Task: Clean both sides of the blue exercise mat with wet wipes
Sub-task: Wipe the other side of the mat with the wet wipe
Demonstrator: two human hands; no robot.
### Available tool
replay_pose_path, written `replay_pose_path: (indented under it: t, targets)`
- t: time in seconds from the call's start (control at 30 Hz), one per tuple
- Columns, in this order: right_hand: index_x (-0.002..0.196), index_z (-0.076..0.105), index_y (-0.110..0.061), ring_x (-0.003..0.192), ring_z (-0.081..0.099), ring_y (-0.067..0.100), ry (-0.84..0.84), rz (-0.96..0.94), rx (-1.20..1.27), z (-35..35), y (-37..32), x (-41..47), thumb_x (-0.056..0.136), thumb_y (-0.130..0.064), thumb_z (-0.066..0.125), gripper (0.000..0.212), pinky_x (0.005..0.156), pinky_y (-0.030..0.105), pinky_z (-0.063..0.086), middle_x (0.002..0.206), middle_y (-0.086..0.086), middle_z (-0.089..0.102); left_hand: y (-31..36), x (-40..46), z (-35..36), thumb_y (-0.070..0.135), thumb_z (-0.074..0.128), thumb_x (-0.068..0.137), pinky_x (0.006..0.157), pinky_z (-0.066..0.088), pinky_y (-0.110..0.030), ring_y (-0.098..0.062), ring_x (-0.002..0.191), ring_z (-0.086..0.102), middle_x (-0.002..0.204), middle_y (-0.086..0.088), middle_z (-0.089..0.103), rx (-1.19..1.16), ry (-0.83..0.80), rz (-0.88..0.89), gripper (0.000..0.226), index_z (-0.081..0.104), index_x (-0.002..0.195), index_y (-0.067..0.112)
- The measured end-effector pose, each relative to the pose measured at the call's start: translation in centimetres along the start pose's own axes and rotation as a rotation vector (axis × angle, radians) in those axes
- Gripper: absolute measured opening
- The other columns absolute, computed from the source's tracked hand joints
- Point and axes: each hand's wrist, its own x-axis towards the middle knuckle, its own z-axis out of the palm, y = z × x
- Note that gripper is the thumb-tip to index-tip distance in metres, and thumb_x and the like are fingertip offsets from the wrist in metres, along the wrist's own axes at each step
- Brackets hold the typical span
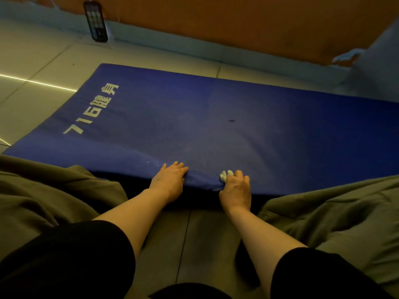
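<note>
The blue exercise mat lies flat on the tiled floor, with white printed characters near its left end. Its near edge is slightly lifted between my knees. My left hand grips that near edge, fingers on top of the mat. My right hand also holds the near edge a little to the right, with a crumpled white wet wipe pinched in its fingers. A small dark speck sits on the mat's middle.
My knees in olive trousers flank the hands on both sides. A black remote control lies on the floor at the far left, by an orange-brown wall. Light tiles surround the mat.
</note>
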Motion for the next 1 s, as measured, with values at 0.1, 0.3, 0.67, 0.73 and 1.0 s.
replay_pose_path:
  t: [0.1, 0.3, 0.67, 0.73, 1.0]
  targets:
    - [0.124, 0.051, -0.009, 0.108, 0.045, 0.032, -0.102, -0.178, 0.043, 0.2, -3.3, -0.5, 0.085, -0.006, 0.05, 0.04, 0.092, 0.032, 0.036, 0.121, 0.012, 0.049, 0.1, 0.2, 0.0, 0.014, 0.033, 0.104, 0.121, 0.004, -0.04, -0.02, 0.149, 0.008, 0.161, -0.004, 0.013, -0.013, 0.025, -0.017, 0.05, 0.02, 0.153, 0.015]
    - [0.106, 0.063, -0.009, 0.091, 0.054, 0.034, -0.09, -0.366, 0.108, 1.5, -4.8, -0.2, 0.079, -0.006, 0.063, 0.027, 0.077, 0.033, 0.046, 0.102, 0.014, 0.057, 0.6, 0.9, 0.2, 0.013, 0.039, 0.102, 0.12, 0.002, -0.04, -0.019, 0.149, 0.007, 0.162, -0.005, 0.012, -0.035, 0.027, -0.045, 0.053, 0.021, 0.152, 0.015]
    - [0.099, 0.064, -0.006, 0.091, 0.054, 0.037, -0.116, -0.216, 0.212, 2.4, -4.3, 2.5, 0.081, -0.016, 0.051, 0.025, 0.074, 0.036, 0.039, 0.103, 0.019, 0.055, 1.3, 2.5, 1.2, 0.016, 0.037, 0.102, 0.121, 0.004, -0.038, -0.018, 0.149, 0.011, 0.161, -0.003, 0.017, -0.051, 0.094, -0.088, 0.052, 0.022, 0.153, 0.015]
    - [0.099, 0.062, -0.006, 0.091, 0.052, 0.035, -0.178, -0.327, 0.227, 2.9, -5.3, 2.0, 0.084, -0.016, 0.054, 0.019, 0.071, 0.035, 0.036, 0.101, 0.016, 0.053, 1.3, 2.9, 1.4, 0.02, 0.039, 0.101, 0.119, 0.015, -0.034, -0.019, 0.144, 0.024, 0.156, -0.003, 0.03, -0.056, 0.148, -0.099, 0.047, 0.034, 0.148, 0.017]
    - [0.101, 0.063, -0.001, 0.097, 0.051, 0.04, 0.089, 0.184, 0.174, 2.3, 1.4, 6.8, 0.094, -0.013, 0.046, 0.021, 0.081, 0.041, 0.04, 0.107, 0.018, 0.052, 1.0, 3.7, 0.2, 0.026, 0.042, 0.1, 0.1, 0.035, -0.034, -0.026, 0.127, 0.038, 0.148, 0.001, 0.04, 0.03, 0.198, -0.134, 0.041, 0.043, 0.141, 0.017]
